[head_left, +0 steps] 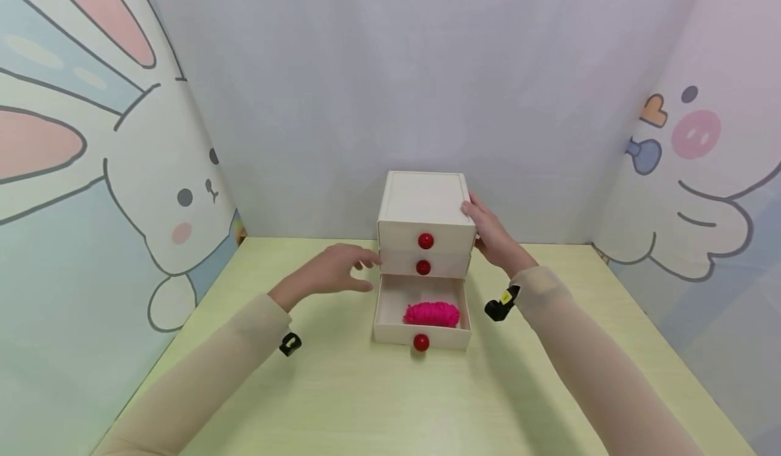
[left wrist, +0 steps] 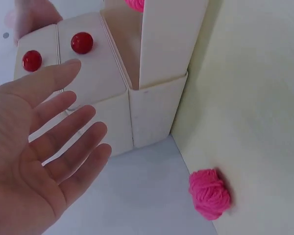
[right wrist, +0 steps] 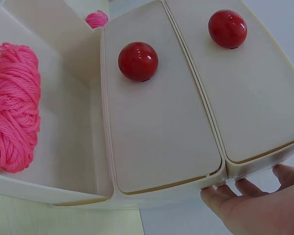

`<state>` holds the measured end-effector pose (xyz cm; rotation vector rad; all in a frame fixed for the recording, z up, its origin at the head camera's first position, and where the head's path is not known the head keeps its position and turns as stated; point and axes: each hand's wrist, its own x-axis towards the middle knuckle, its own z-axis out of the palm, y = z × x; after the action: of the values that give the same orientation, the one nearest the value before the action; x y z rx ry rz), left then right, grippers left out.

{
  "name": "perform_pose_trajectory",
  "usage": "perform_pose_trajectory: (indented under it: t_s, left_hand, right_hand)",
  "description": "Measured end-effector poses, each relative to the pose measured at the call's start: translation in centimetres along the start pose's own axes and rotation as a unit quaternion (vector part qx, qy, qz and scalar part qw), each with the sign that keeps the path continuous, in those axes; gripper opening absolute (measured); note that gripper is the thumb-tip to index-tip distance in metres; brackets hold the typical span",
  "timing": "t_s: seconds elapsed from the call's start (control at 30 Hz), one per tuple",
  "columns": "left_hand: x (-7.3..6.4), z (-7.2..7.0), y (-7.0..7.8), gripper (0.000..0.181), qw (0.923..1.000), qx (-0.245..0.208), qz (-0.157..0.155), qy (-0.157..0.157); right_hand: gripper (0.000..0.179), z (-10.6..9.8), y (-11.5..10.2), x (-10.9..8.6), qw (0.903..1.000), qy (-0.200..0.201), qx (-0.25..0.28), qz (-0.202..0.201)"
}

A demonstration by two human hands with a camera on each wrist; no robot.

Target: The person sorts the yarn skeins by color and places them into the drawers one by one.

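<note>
A white three-drawer box [head_left: 426,198] with round red knobs stands on the table. Its bottom drawer [head_left: 393,334] is pulled out, and a skein of bright pink yarn [head_left: 432,314] lies inside; the upper two drawers are closed. My left hand [head_left: 332,268] holds nothing and hovers by the box's left side, fingers spread and thumb apart. My right hand [head_left: 493,236] rests on the box's right side, thumb at the top edge and fingers along the wall [right wrist: 191,186]. Another pink yarn bundle [left wrist: 209,194] lies on the table to the left of the box, hidden in the head view.
The pale green table [head_left: 342,388] ends at a light grey curtain [head_left: 305,104] close behind the box. Cartoon-printed panels stand at the left [head_left: 67,293] and right [head_left: 720,239]. Each wrist wears a small black camera mount [head_left: 291,343].
</note>
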<state>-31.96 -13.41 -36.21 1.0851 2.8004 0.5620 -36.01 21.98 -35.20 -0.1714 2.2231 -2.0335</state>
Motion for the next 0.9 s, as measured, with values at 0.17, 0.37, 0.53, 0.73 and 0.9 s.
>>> perform_pose_trajectory:
  t_s: [0.17,0.37,0.53,0.73,0.9]
  left_hand:
    - [-0.7,-1.5,-2.6,0.049,0.9994,-0.006,-0.021,0.026]
    - [-0.9,-2.1,-5.5,0.055,0.9962,-0.016,-0.072,0.047]
    - [-0.8,-1.5,-7.7,0.062,0.994,-0.016,-0.095,0.053]
    - [-0.5,-0.5,-9.7,0.062,0.9901,-0.017,-0.127,0.056]
    - [0.1,0.4,-11.1,0.065,0.9875,-0.035,-0.148,0.042]
  right_hand:
    - [0.068,0.0,0.0,0.0,1.0,-0.001,-0.002,-0.005]
    - [0.068,-0.1,0.3,0.1,1.0,-0.002,-0.002,-0.005]
    - [0.068,-0.1,0.4,0.2,1.0,-0.003,-0.005,-0.008]
    - [0.068,-0.1,0.2,0.2,1.0,0.001,-0.004,-0.007]
    - [0.068,0.1,0.1,0.0,0.9999,0.001,-0.005,-0.01]
